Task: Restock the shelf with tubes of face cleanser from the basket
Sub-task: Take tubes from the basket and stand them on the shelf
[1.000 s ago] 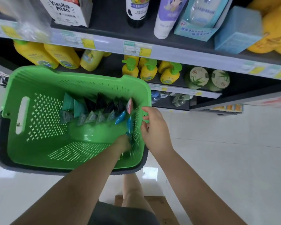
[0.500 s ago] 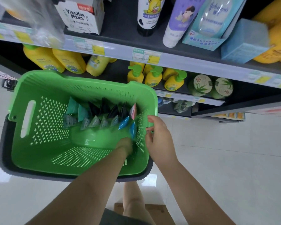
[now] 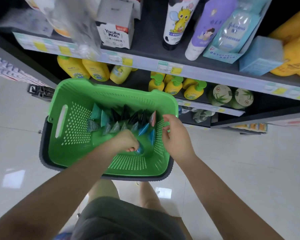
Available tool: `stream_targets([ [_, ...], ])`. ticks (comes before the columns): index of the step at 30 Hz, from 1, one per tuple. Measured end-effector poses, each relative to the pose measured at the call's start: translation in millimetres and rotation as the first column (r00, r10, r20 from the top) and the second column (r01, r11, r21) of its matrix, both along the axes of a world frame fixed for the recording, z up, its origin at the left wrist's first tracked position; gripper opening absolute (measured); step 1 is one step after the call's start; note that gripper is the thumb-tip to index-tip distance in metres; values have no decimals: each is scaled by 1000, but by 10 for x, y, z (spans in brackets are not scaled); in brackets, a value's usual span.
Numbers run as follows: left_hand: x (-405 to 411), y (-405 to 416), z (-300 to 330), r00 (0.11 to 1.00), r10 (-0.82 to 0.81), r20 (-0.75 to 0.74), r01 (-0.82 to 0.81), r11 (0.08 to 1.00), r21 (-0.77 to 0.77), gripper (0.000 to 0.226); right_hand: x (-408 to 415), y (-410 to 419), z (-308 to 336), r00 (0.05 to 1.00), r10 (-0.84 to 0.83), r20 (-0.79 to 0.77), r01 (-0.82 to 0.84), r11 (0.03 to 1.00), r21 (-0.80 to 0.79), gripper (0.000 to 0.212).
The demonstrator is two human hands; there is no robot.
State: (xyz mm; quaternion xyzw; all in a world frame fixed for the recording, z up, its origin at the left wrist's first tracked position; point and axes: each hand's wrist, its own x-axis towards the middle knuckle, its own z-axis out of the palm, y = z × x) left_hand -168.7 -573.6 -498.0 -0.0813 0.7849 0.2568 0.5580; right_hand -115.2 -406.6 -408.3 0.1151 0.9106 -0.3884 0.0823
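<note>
A green perforated basket stands on the white floor in front of the shelf. Several face cleanser tubes, teal, black, grey and blue, stand in rows along its far side. My left hand reaches down inside the basket and its fingers curl round a blue tube near the bottom. My right hand grips the basket's right rim, fingers curled over the edge.
Dark shelving rises behind the basket, with yellow pump bottles and aloe jars on the lower shelf, and a white box, tall tubes and a Johnson's pack above. My legs are below, close to the basket.
The view has tilted up and drawn back, showing more shelf. My left hand has risen a little inside the basket with the blue tube in its fingers. My right hand stays on the rim.
</note>
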Motion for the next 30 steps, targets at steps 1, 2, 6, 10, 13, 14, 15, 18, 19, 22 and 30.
stream_targets([
  [1,-70,-58,230,1000,25,-1,-25,999,39,11,-22,-6,34,999,31,28,-31,999,-13,32],
  [2,-140,-106,481,998,55,-5,-55,995,84,11,-46,-18,78,994,79,70,-76,996,-42,36],
  [6,-413,-274,1492,980,194,-38,-176,944,278,11,-156,-118,328,922,336,193,-316,940,-125,88],
  [10,-641,-433,2358,954,297,-37,-248,854,458,24,-349,-306,663,901,418,114,-407,907,-108,96],
  [13,-766,-557,3008,941,337,-23,-256,758,600,32,-539,-461,1019,952,304,13,-301,947,-114,77],
  [14,-785,-591,3226,934,356,-42,-248,726,641,31,-599,-515,1174,963,270,-19,-270,956,-113,71],
  [15,-795,-634,3439,921,383,-72,-234,691,683,27,-650,-573,1345,967,248,-50,-253,958,-132,67],
  [18,-788,-760,4084,837,531,-130,-214,538,815,39,-761,-735,1893,973,180,-148,-220,918,-329,61],
  [19,-782,-829,4264,808,566,-162,-172,491,854,46,-798,-775,2073,972,153,-179,-214,891,-400,60],
  [22,-778,-1051,4679,664,645,-379,23,488,873,58,-907,-862,2615,959,88,-268,-229,796,-560,63],
  [30,-761,-1215,5130,397,590,-704,356,608,710,40,-1084,-1100,3767,902,-27,-430,-312,650,-693,72],
])
